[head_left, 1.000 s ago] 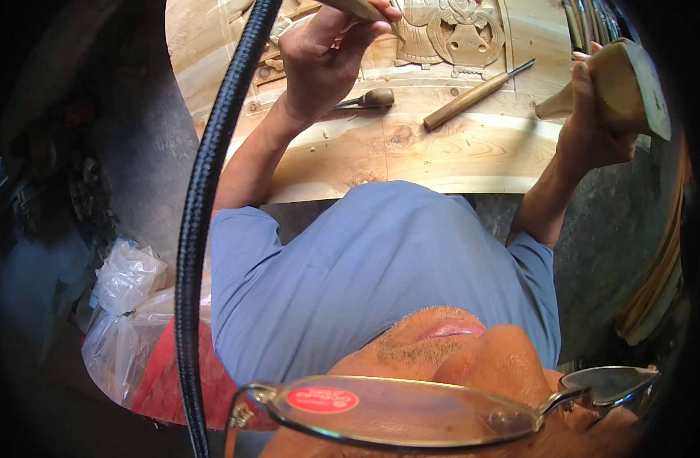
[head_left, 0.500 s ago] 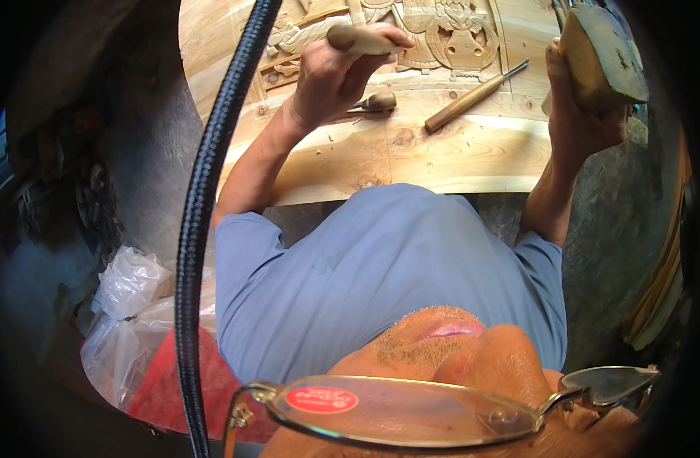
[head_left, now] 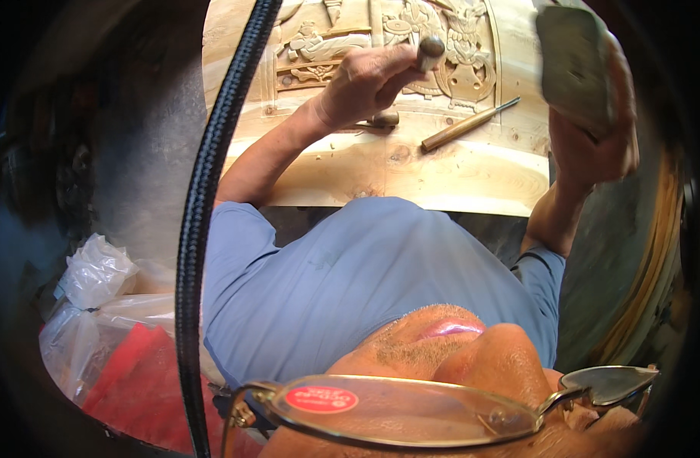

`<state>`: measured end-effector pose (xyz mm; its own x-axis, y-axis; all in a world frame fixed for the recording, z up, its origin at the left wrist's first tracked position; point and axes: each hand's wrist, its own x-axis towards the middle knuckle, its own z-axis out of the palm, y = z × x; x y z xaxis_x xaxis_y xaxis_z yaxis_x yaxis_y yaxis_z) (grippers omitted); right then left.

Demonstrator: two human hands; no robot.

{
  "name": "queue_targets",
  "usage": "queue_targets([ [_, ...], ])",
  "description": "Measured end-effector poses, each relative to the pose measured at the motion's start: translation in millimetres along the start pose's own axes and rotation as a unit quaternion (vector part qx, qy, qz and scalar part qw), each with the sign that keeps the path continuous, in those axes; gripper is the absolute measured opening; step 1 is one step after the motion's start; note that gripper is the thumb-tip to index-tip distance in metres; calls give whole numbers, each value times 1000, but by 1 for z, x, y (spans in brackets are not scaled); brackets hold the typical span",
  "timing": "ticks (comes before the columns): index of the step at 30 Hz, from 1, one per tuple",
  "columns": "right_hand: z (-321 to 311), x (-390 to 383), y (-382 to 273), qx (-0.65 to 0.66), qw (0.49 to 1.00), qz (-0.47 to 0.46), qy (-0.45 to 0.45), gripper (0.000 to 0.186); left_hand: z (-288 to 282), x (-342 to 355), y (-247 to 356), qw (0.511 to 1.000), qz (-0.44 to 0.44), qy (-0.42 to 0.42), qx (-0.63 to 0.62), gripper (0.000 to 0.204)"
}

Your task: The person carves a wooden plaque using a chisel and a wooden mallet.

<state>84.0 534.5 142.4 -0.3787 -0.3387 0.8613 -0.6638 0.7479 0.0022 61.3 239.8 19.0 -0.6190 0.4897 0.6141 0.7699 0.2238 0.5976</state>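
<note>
My left hand (head_left: 369,82) is closed round a wooden-handled carving chisel (head_left: 431,52), whose rounded butt faces up toward me. Its blade is hidden below the handle. Out to the right my right hand (head_left: 603,149) grips a block-shaped wooden mallet (head_left: 575,69), raised and slightly blurred by motion. Under both hands lies a pale wooden panel (head_left: 457,179) with a carved relief (head_left: 466,72) of figures and scrollwork across its far part. The chisel is over the carving, near a round carved motif.
A second chisel (head_left: 463,130) rests slantwise on the panel's plain border, blade toward the far right. Another wooden-handled tool (head_left: 384,119) lies partly under my left hand. At lower left are a knotted clear plastic bag (head_left: 98,271) and something red (head_left: 136,374). A black braided cable (head_left: 193,214) crosses the view.
My left hand has moved right and turned the chisel from lying sideways to standing more end-on. The mallet has turned in my right hand, which is now slightly lower and farther right.
</note>
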Motion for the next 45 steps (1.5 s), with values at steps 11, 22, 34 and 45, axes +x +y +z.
queue_targets([
  [11,3,33,-46,159,966,74,189,48,10,-20,0,999,31,26,-16,31],
  [22,13,27,-76,-105,980,-68,-158,47,17,-15,2,998,46,38,-23,31],
  [34,11,22,-70,-78,987,-32,-133,56,16,-20,16,989,42,140,-5,32],
  [45,3,29,-67,-67,993,-3,-99,40,9,-3,14,995,54,80,-9,24],
])
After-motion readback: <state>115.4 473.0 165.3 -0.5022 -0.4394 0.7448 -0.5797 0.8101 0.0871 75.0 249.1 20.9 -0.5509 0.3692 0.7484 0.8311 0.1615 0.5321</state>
